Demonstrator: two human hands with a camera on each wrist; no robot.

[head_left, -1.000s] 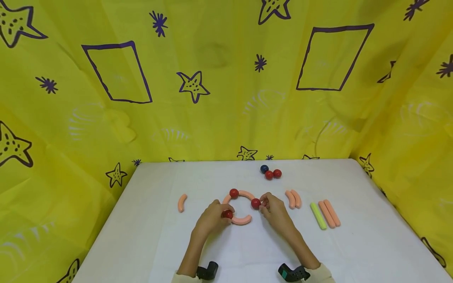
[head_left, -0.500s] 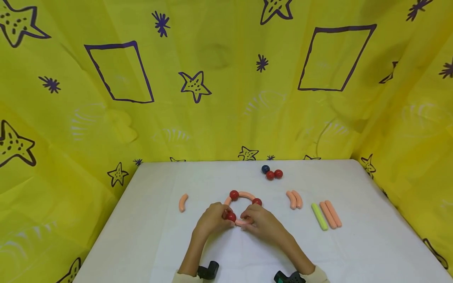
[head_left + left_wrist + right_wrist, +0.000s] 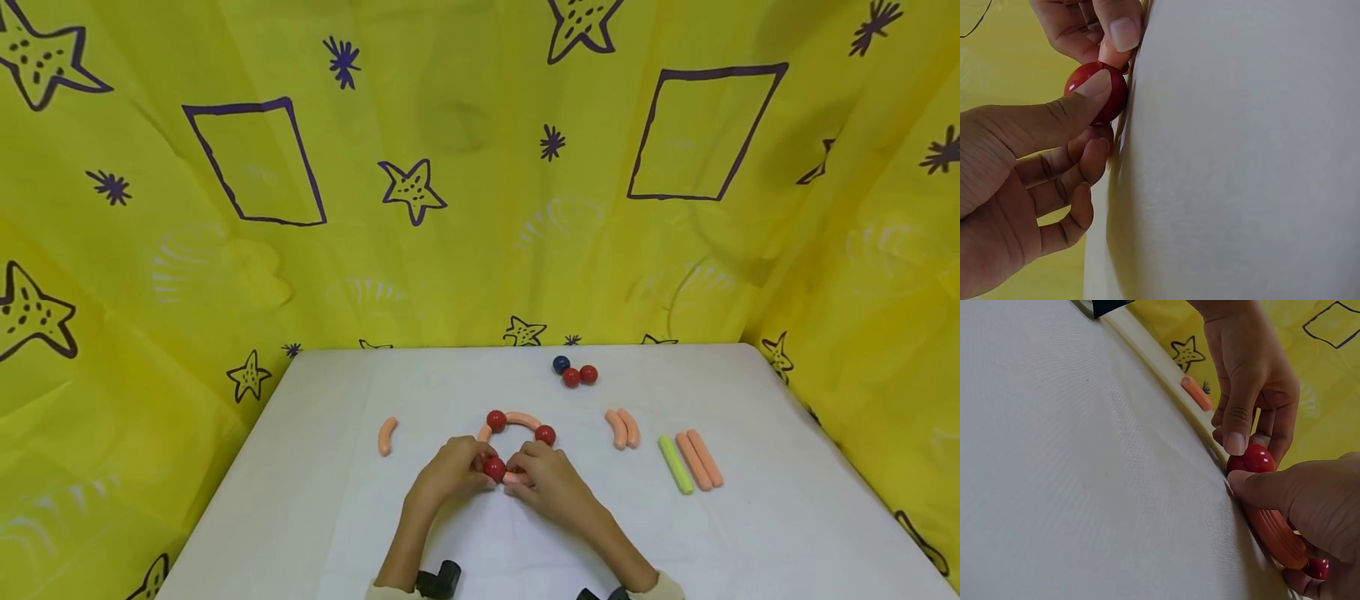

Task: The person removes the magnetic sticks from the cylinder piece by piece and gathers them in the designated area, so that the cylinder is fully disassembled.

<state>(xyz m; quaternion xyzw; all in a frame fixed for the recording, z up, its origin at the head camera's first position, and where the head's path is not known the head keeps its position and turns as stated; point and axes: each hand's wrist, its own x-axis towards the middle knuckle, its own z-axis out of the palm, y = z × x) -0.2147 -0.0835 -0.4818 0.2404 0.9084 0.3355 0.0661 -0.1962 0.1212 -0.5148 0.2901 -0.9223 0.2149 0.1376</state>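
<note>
A ring of orange-pink curved sticks and red balls lies mid-table in the head view. My left hand [image 3: 453, 468] pinches the front-left red ball [image 3: 494, 469] between thumb and fingers. From the right, my right hand [image 3: 551, 487] grips the front curved stick [image 3: 517, 478], covering much of it. In the left wrist view this stick [image 3: 1110, 55] meets the red ball [image 3: 1118, 99]. The right wrist view shows the ridged stick [image 3: 1275, 537] beneath my thumb. At the ring's back are a red ball [image 3: 497, 420] and a curved stick [image 3: 521, 418], with another red ball [image 3: 545, 434] at the right.
One curved stick [image 3: 387, 436] lies to the left. Two curved sticks [image 3: 622, 428] sit to the right, then a green straight stick [image 3: 676, 465] and two orange-pink straight sticks [image 3: 699, 460]. A blue ball [image 3: 561, 364] and two red balls [image 3: 580, 376] are farther back. Yellow cloth [image 3: 480, 250] surrounds the table.
My right hand has left the ring's right-hand red ball and come down-left onto the front curved stick. My left hand, with its red ball, has shifted slightly right and nearer.
</note>
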